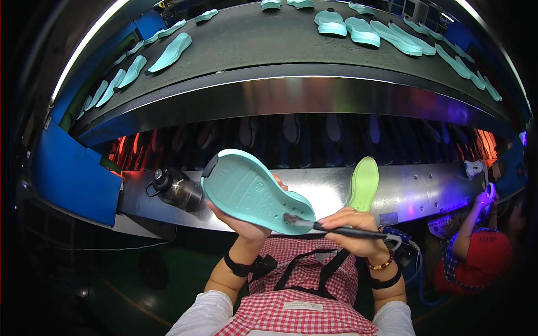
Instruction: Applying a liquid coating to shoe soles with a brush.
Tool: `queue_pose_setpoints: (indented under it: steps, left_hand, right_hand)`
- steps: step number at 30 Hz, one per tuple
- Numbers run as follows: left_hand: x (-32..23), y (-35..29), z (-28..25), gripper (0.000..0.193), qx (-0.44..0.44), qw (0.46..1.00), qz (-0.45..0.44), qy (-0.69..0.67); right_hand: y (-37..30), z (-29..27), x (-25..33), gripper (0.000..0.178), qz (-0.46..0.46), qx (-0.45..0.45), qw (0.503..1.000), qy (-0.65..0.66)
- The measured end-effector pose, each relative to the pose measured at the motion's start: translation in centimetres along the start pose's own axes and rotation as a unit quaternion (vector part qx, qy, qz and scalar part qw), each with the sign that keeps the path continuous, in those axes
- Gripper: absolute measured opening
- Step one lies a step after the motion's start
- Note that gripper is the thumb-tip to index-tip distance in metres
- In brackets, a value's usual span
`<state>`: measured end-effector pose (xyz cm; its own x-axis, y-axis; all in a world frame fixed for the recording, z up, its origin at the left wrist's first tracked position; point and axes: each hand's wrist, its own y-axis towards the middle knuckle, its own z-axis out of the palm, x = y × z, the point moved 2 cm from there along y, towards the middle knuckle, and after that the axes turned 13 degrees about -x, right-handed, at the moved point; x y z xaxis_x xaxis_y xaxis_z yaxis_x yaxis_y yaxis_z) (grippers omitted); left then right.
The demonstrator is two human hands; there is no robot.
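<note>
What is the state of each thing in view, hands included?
Left hand, holding the teal sole
Right hand, gripping the brush
Teal sole, held up, inside showing
Brush, bristles at the sole's inside, near one end
Black bottle, lid on
Green sole, lying unheld on the metal ledge
Conveyor belt, carrying more teal soles; motion unclear

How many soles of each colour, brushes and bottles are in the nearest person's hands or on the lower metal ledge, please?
Turquoise sole, in left hand: 1
Lime sole, on lower metal ledge: 1
Brush, in right hand: 1
Bottle, on ledge: 1
Total: 4
</note>
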<state>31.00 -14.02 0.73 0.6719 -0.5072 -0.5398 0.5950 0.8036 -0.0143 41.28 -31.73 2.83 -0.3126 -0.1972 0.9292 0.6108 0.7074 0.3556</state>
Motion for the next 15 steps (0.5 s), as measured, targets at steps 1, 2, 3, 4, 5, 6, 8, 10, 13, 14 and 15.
queue_pose_setpoints:
  steps: [1, 2, 3, 4, 5, 6, 8, 10, 13, 14, 15]
  left_hand:
    - [0.0, 0.3, -0.5, 0.098, 0.021, 1.000, 0.014, 0.012]
    - [0.0, 0.5, -0.6, 0.098, 0.023, 1.000, 0.014, 0.012]
    - [0.0, 0.3, -0.7, 0.098, 0.049, 0.998, 0.003, 0.027]
    - [0.1, 0.1, -0.7, 0.098, 0.076, 0.996, -0.009, 0.041]
    - [0.0, 0.0, -0.6, 0.098, 0.075, 0.996, -0.010, 0.042]
    - [0.0, -0.1, -0.2, 0.094, 0.070, 0.997, -0.033, 0.027]
    - [-0.1, -0.6, 0.6, 0.090, 0.066, 0.996, -0.057, 0.012]
    - [0.8, -1.3, 0.4, 0.081, -0.149, 0.972, -0.172, -0.060]
    - [3.3, -4.2, 0.2, 0.072, -0.046, 0.972, -0.227, -0.033]
    - [3.6, -3.9, -0.5, 0.072, -0.047, 0.972, -0.227, -0.032]
    - [3.9, -3.3, -1.6, 0.070, -0.004, 0.968, -0.249, -0.022]
  right_hand:
    - [-0.1, 0.4, 0.1, 0.022, -0.007, 0.051, 0.999, 0.003]
    - [-0.2, 0.6, 0.2, 0.022, -0.013, 0.102, 0.995, 0.005]
    - [-0.5, 0.2, 0.0, 0.021, -0.011, 0.117, 0.992, 0.037]
    - [-0.6, -0.1, -0.4, 0.021, -0.009, 0.116, 0.992, 0.037]
    - [-0.5, -0.5, -1.1, 0.021, 0.038, 0.081, 0.988, 0.127]
    - [-0.4, -0.8, -1.5, 0.020, 0.084, 0.044, 0.972, 0.215]
    - [-1.2, -0.4, -1.6, 0.019, 0.170, 0.029, 0.961, 0.218]
    - [-1.5, 0.6, -2.1, 0.018, 0.227, -0.035, 0.912, 0.339]
    - [-1.9, 1.9, -2.0, 0.017, 0.209, -0.052, 0.912, 0.349]
    - [-2.2, 1.9, -2.0, 0.018, 0.157, -0.050, 0.945, 0.281]
    - [-2.3, 1.4, -1.3, 0.018, 0.189, -0.013, 0.960, 0.207]
